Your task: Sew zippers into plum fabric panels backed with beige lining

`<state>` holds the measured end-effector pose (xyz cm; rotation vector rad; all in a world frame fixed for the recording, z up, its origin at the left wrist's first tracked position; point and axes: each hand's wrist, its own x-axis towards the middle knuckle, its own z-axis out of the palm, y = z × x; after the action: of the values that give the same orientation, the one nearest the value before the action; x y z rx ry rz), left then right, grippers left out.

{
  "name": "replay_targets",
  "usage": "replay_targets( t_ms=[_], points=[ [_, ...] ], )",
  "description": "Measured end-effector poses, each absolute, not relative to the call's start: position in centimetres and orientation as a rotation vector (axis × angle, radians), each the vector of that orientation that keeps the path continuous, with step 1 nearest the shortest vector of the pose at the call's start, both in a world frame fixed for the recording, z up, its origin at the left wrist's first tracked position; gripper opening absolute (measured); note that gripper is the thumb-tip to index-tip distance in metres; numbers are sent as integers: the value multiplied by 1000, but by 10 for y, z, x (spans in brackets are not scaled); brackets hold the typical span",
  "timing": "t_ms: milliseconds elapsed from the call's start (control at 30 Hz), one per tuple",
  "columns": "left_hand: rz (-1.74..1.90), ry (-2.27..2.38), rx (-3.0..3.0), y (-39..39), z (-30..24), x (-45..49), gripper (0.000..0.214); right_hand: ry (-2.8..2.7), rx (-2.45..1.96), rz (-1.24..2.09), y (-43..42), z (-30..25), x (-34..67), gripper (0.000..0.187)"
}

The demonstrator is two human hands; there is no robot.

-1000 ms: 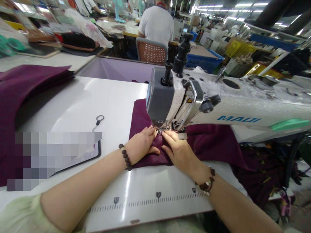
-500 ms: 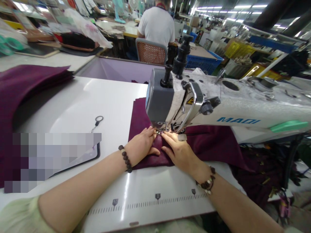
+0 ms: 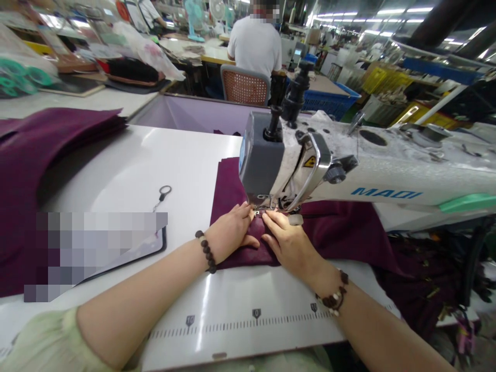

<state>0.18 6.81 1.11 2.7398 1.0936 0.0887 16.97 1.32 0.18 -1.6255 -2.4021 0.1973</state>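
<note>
A dark purple fabric piece (image 3: 341,232) lies flat under the head of a white sewing machine (image 3: 372,170). My left hand (image 3: 234,230) rests on the fabric left of the presser foot (image 3: 257,212), fingers stretched forward and thumb out to the side. On the right of the foot, my right hand (image 3: 289,237) presses the cloth with extended fingers, their tips close to the needle area. Both hands lie flat on top of the fabric, gripping nothing. The needle itself is too small to make out.
Folded purple fabric (image 3: 58,150) is piled at the left. Near it lies a phone (image 3: 163,243) with a ring strap (image 3: 165,190). A ruler scale (image 3: 256,324) marks the table's front edge. More fabric (image 3: 414,279) hangs at right. A person (image 3: 256,44) sits ahead with their back turned.
The whole view has shifted slightly, so everything appears a little farther right. Hands and fabric keep nearly the same place relative to the machine.
</note>
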Motion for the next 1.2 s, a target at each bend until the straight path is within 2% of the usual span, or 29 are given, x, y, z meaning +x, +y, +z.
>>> replay_targets(
  t_ms=[300, 500, 833, 1000, 1100, 1200],
  points=[
    [88, 1043, 2733, 78, 12, 1, 57, -2399, -1707, 138, 16, 2, 166, 41],
    [84, 1023, 2776, 80, 11, 1, 60, -2391, -1714, 114, 18, 2, 166, 41],
    [74, 1028, 2805, 80, 16, 1, 55, -2340, -1745, 86, 19, -4, 165, 39],
    [99, 969, 2832, 84, 11, -5, 51, -2313, -1988, -35, 12, 12, 181, 49],
    [-6, 934, 2867, 91, 14, -9, 49, -2544, -2054, 175, 8, 46, 194, 43],
    [-59, 983, 2905, 93, 21, -11, 37, -2842, -1872, 541, 8, 86, 201, 34]
  ],
)
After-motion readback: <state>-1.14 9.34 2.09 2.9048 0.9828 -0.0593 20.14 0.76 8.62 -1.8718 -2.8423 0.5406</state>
